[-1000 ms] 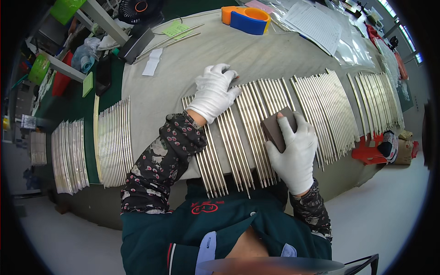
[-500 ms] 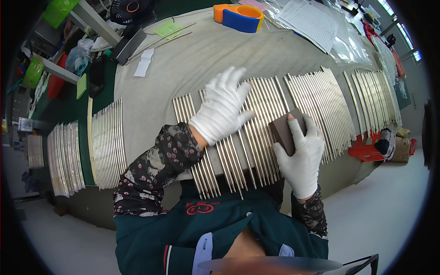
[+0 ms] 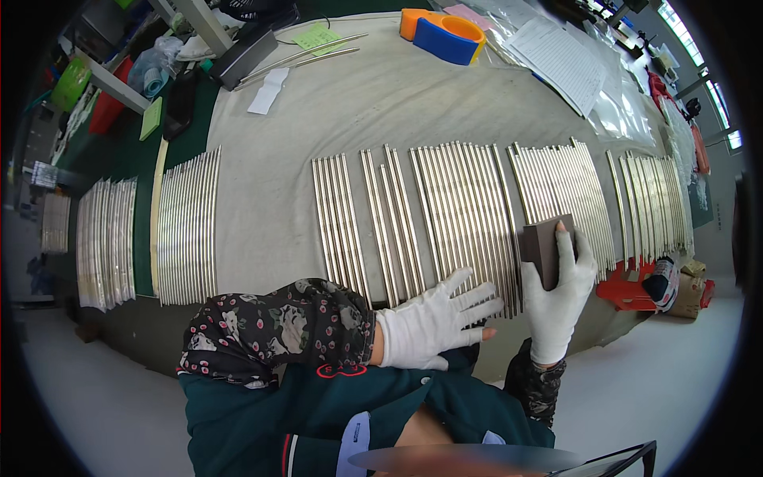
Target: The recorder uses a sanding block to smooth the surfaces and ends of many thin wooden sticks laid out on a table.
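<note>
Thin shiny metal rods [image 3: 465, 215] lie side by side in groups across the cloth-covered table. My left hand [image 3: 441, 318], in a white glove with bare fingertips, spreads its fingers over the near ends of the middle group and holds nothing. In a similar glove, my right hand [image 3: 563, 298] grips a dark brown block [image 3: 547, 246], which rests over the rods of the right-hand group [image 3: 564, 187]. Left of the middle group lie a few looser rods [image 3: 391, 222] and another small group [image 3: 340, 222].
At the left are more rods [image 3: 188, 230] and plastic-wrapped bundles [image 3: 107, 242]. Farther back stand an orange and blue tape dispenser [image 3: 445, 38], a dark box [image 3: 248, 60], a white paper slip [image 3: 269, 91] and a written sheet [image 3: 556, 63]. A red stool [image 3: 624, 288] stands at the right.
My left hand has come down toward the table's near edge and to the right, off the rods' upper part. My right hand and the block have shifted right. The view has shifted somewhat.
</note>
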A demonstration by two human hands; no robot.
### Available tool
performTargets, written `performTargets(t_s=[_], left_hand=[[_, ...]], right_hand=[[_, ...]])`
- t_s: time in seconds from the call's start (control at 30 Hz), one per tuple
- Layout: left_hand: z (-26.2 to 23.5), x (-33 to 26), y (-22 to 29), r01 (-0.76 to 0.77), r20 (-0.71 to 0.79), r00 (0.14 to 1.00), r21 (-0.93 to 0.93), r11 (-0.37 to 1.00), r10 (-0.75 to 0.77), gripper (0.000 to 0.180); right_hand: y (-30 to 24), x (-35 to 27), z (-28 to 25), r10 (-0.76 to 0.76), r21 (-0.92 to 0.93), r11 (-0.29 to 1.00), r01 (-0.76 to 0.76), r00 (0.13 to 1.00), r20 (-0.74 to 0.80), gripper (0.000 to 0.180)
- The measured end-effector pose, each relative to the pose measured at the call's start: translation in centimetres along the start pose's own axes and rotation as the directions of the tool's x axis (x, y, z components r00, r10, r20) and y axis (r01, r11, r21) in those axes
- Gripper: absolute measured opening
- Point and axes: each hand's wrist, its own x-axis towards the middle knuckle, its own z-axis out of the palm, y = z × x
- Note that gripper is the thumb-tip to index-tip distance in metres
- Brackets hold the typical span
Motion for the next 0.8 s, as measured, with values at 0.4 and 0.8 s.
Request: performTargets(t_s=[0.4,0.8], left_hand=[[-0.8,-0.8,-0.9,0.016,0.045,0.999,0.099,0.995,-0.020,0.070],[-0.5,-4.0,-1.0,0.035,0.031,0.999,0.066,0.997,-0.037,0.063]], right_hand=[[0.0,-0.6,-0.2,0.017,0.023,1.000,-0.017,1.000,0.025,0.065],[-0.5,0.0,0.4,0.006,0.050,0.999,-0.009,0.999,0.053,0.066]])
